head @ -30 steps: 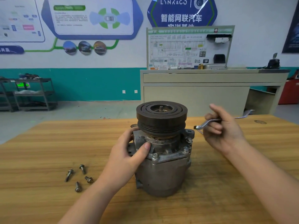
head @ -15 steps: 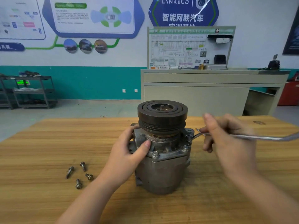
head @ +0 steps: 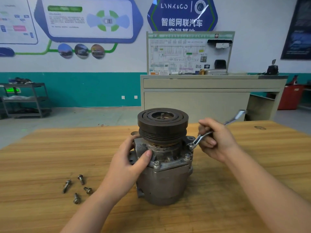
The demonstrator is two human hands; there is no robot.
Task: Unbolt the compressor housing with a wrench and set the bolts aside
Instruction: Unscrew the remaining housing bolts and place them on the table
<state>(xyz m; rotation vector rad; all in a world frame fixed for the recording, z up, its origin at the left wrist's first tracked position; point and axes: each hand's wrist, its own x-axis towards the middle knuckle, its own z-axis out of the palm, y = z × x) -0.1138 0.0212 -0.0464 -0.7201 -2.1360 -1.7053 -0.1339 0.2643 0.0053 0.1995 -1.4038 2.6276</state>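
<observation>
Now our right hand (head: 217,140), right of centre, grips the wrench (head: 217,130), whose ring end sits on a bolt at the right of the housing flange; half a second ago the handle pointed far right, now it angles toward the upper right, so we judge a loosening stroke under way. Our left hand (head: 129,162) clasps the compressor housing (head: 166,180) at frame centre, same as before. Two flange bolts (head: 156,163) remain seated at front; four loose bolts (head: 76,188) lie lower left on the wooden table (head: 50,157), unmoved. Wall sign (head: 182,14), top centre, reads "LYNK&CO" and "智能网联汽车".
</observation>
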